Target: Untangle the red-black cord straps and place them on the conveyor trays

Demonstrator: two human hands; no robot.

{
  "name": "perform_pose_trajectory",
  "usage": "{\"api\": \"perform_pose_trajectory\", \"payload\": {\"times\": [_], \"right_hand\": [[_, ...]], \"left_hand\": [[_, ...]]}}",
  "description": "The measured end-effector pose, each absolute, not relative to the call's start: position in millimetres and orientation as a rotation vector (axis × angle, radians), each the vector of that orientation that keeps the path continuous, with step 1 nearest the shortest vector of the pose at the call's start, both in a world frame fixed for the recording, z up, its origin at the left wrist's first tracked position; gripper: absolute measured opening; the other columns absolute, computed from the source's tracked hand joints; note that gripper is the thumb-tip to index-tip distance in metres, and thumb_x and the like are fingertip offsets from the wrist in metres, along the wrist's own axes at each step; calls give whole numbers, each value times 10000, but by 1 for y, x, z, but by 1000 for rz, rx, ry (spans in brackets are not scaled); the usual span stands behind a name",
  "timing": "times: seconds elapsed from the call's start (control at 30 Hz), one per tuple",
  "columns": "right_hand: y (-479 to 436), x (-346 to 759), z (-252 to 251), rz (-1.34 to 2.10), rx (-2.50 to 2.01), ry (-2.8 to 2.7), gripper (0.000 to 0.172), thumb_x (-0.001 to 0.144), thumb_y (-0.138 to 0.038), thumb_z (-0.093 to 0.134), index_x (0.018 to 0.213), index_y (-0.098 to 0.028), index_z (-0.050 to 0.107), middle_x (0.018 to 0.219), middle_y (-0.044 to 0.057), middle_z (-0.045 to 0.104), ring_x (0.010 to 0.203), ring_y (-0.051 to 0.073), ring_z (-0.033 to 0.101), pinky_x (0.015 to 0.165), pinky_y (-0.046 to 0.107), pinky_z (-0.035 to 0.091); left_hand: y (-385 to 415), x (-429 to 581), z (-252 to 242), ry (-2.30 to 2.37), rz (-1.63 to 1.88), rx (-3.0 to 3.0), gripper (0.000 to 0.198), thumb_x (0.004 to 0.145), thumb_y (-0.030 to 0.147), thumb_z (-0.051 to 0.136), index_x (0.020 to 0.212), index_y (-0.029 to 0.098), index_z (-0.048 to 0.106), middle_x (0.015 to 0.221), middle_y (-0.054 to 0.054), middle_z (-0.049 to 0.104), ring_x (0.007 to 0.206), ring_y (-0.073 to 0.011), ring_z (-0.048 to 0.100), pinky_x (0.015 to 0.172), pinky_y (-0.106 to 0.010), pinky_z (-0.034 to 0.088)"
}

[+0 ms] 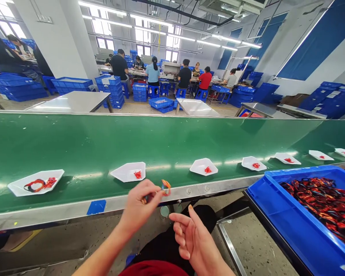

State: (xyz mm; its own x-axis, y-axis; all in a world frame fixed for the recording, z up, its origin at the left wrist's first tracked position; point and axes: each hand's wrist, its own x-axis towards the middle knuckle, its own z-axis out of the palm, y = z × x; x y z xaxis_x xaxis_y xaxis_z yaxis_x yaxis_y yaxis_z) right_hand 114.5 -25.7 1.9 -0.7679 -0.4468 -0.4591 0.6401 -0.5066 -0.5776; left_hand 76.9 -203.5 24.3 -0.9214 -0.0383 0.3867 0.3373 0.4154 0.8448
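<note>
My left hand (pixel 142 205) is closed in a pinch above the conveyor's near rail, with a small coil of orange-red wire (pixel 166 188) sticking out past its fingertips. Part of that coil is hidden by the fingers. To the right and lower down, my right hand (pixel 192 237) is turned palm up, its fingers loosely curled and apart with nothing in them. Nearest the left hand is a white tray (pixel 128 171) holding a small red bunch (pixel 137 174). Another white tray (pixel 20 188), at the left, contains a red and black wire loop (pixel 36 186) beside a red bunch.
The green conveyor belt (pixel 103 134) runs across in front, carrying several more white trays (pixel 197 166) rightward. At my right a blue bin (pixel 264 214) is full of red and black coiled wires (pixel 322 203). Blue tape (pixel 96 207) marks the metal rail. People work at tables beyond.
</note>
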Motion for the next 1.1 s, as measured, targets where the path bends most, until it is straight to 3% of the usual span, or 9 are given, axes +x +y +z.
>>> {"api": "perform_pose_trajectory", "payload": {"times": [0.1,0.2,0.33,0.5,0.6,0.77,0.83,0.97,1.1], "right_hand": [[-25,117,-4,-2256,347,1099,438,729,-514,666,931,-126,641,647,-41,438,482,25,342,385,139,213],[-25,118,-10,-2271,332,1143,422,689,-478,721,920,-137,631,658,-41,443,501,25,346,403,142,226],[-23,117,-18,-2271,281,1142,436,657,-482,748,907,-147,626,653,-43,443,500,29,344,394,147,221],[-18,116,-25,-2257,254,1163,431,640,-488,757,880,-156,621,634,-47,425,485,31,326,374,146,211],[-17,115,-20,-2248,185,1303,456,650,-536,728,879,-158,615,619,-48,413,476,37,310,370,155,229],[-20,118,5,-2133,-148,2038,368,809,-494,584,1001,-180,598,674,-21,469,519,67,403,449,191,352],[-21,119,15,-2020,-319,2334,332,854,-408,547,1115,-205,567,751,3,525,591,91,479,520,206,416],[-21,116,18,-1796,-511,2671,378,879,-298,502,1253,-240,508,837,29,595,639,111,554,562,217,456],[-14,109,10,-1788,-532,2821,244,865,-294,528,1067,-257,660,859,40,623,656,115,576,622,234,471]], "left_hand": [[-247,62,35,-2365,-927,-44,232,824,391,557,842,206,697,788,-22,596,642,-115,503,597,-243,357],[-279,49,37,-2527,-527,254,323,851,470,470,902,236,686,849,-11,608,616,-113,513,525,-249,304],[-297,41,32,-2735,-384,429,406,863,520,380,952,258,678,911,-22,615,638,-146,546,486,-259,267],[-303,43,35,-2701,-426,550,398,833,533,423,933,250,683,913,-49,621,663,-180,541,498,-278,261],[-286,48,43,-2451,-889,468,409,791,563,491,944,223,657,813,-38,595,643,-153,493,507,-257,286],[-211,65,49,-1741,-2791,217,557,791,678,377,914,177,588,699,9,471,487,-73,364,384,-185,185],[-183,72,46,-1541,-3193,212,564,799,678,365,913,171,584,719,5,483,500,-66,394,378,-168,196],[-154,79,38,-1605,-3306,185,620,794,717,296,943,185,577,667,7,486,496,-79,422,385,-163,273],[-150,82,34,-1744,-3167,0,618,820,695,247,975,190,568,778,-11,490,561,-92,455,427,-179,366]]}}
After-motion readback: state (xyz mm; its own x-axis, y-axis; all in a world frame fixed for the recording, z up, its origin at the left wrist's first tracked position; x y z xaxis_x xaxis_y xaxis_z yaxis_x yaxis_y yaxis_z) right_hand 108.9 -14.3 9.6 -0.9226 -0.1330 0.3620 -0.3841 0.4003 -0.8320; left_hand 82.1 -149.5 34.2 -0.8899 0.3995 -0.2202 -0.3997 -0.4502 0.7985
